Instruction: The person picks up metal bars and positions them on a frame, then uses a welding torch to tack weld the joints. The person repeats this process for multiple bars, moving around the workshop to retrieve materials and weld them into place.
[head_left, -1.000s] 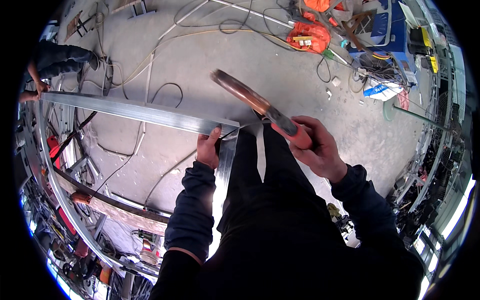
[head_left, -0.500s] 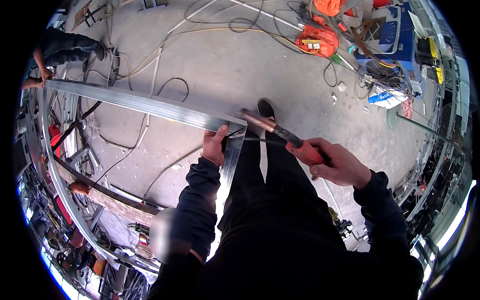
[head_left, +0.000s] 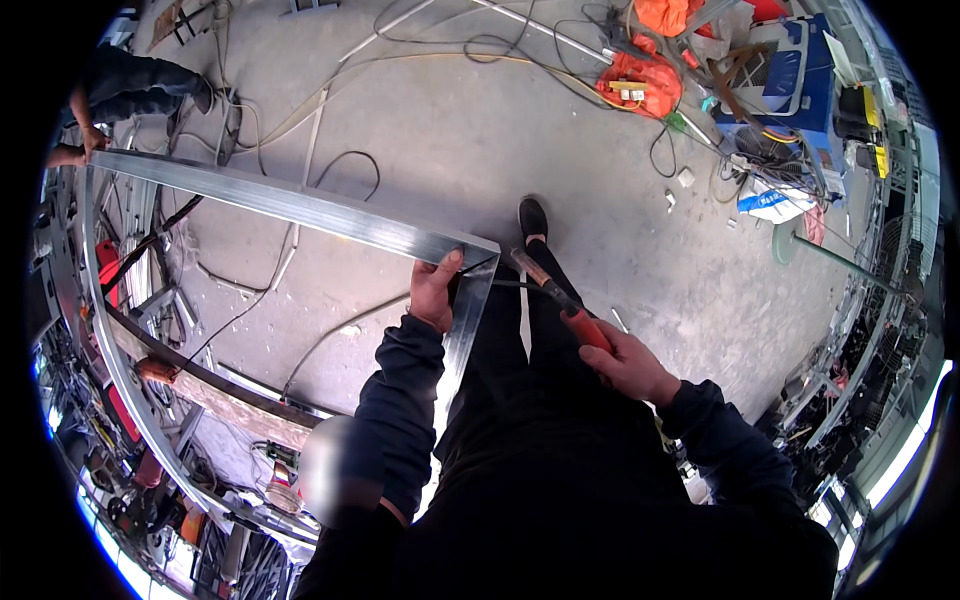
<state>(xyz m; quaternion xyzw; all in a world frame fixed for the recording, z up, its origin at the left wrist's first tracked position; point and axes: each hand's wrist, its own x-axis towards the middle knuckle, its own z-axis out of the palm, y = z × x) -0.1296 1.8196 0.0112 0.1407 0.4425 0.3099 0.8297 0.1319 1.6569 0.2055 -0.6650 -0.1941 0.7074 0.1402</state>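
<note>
A large silver metal frame (head_left: 330,215) of rectangular tube stretches from the far left to a mitred corner in front of me. My left hand (head_left: 436,290) is closed around the frame just left of that corner, its thumb on top. In my right hand (head_left: 632,362) is a hammer (head_left: 588,328) with a red grip and a dark shaft. Its worn, brownish head lies just right of the corner, beside my legs; whether it touches the metal I cannot tell. Another person's hand (head_left: 93,142) holds the frame's far left corner.
A wooden beam (head_left: 240,410) lies under the frame. Cables and thin bars cross the concrete floor (head_left: 440,130). A blue machine (head_left: 790,85) and orange bags (head_left: 645,85) stand at the far right. Racks and clutter line both sides. My shoe (head_left: 533,217) is beyond the corner.
My right hand has brought the hammer down and to the left, closer to my body. The frame's near corner has shifted very slightly right; my left hand keeps its hold.
</note>
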